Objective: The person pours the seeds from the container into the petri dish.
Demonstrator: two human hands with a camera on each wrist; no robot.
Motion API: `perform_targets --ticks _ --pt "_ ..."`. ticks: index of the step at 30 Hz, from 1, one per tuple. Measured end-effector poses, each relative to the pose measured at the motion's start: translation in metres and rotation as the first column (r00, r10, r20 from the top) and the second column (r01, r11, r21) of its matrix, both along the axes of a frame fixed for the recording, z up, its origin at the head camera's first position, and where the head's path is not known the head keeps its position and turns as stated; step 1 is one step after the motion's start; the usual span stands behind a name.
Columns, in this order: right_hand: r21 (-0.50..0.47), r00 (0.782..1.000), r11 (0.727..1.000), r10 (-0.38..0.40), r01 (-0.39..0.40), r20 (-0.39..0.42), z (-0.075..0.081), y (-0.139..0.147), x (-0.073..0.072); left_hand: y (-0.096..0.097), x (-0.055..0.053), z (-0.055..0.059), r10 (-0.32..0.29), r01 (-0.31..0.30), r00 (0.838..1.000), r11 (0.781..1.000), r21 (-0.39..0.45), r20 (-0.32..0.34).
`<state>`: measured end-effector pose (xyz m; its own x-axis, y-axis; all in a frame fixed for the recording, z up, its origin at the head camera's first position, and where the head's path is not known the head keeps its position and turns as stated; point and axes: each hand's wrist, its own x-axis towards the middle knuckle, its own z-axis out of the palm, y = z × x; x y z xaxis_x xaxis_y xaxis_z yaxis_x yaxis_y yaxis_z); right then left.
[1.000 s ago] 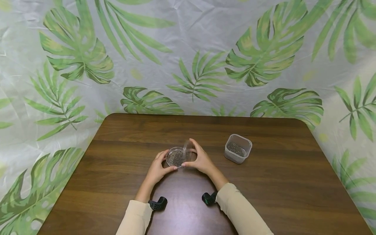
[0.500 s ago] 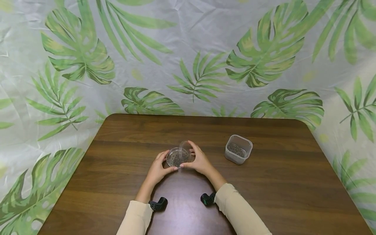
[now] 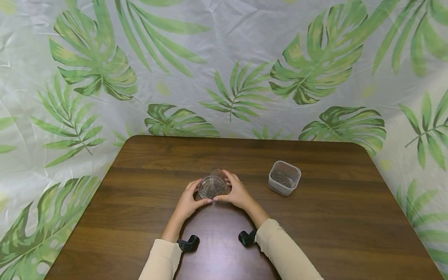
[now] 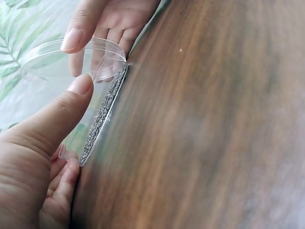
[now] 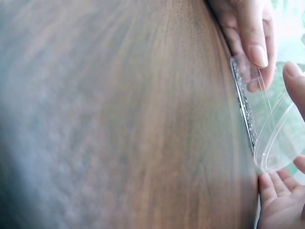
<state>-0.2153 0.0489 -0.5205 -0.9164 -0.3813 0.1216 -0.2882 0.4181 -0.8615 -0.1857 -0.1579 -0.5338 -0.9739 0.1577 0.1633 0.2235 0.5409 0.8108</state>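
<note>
A clear round petri dish (image 3: 206,190) lies on the table with a layer of dark grey granules (image 4: 102,117) in it. My left hand (image 3: 186,202) holds the dish from the left, thumb at the near side and fingers round the far side. Between thumb and fingers, my right hand (image 3: 240,194) grips the clear petri dish lid (image 5: 280,138). Tilted, the lid leans over the right part of the dish; its lower edge is right at the dish's right rim, and its upper side stands raised in the left wrist view.
To the right of the hands stands a translucent square plastic tub (image 3: 284,179), with similar grey granules (image 3: 280,178) at its bottom. The brown wooden table (image 3: 332,217) ends at the back against a leaf-patterned cloth (image 3: 245,46).
My right hand has tipped the lid leftward, from nearly upright to a lower slant over the dish. The left hand and the dish have stayed almost in place.
</note>
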Motion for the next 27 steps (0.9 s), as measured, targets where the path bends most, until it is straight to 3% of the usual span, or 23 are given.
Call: perform_targets --ticks 4,11,20,27 --pt "-0.009 1.000 1.000 0.002 -0.002 0.003 -0.0002 -0.0004 0.0006 -0.0003 0.0000 -0.0004 0.004 -0.004 1.000 1.000 -0.006 0.008" --pt "-0.026 0.996 0.999 0.034 -0.036 -0.084 -0.0011 0.0004 0.0022 0.0000 0.0006 0.0000 0.002 -0.002 1.000 1.000 -0.008 0.009" --pt "0.002 0.999 0.999 0.036 -0.036 -0.039 0.0004 -0.0017 0.0021 0.0004 0.0007 0.0003 -0.004 0.004 1.000 1.000 0.000 -0.014" --pt "0.056 0.997 0.998 0.030 -0.026 -0.076 -0.0021 -0.0024 0.0020 -0.0003 -0.0004 -0.0014 -0.008 0.008 1.000 1.000 0.015 -0.024"
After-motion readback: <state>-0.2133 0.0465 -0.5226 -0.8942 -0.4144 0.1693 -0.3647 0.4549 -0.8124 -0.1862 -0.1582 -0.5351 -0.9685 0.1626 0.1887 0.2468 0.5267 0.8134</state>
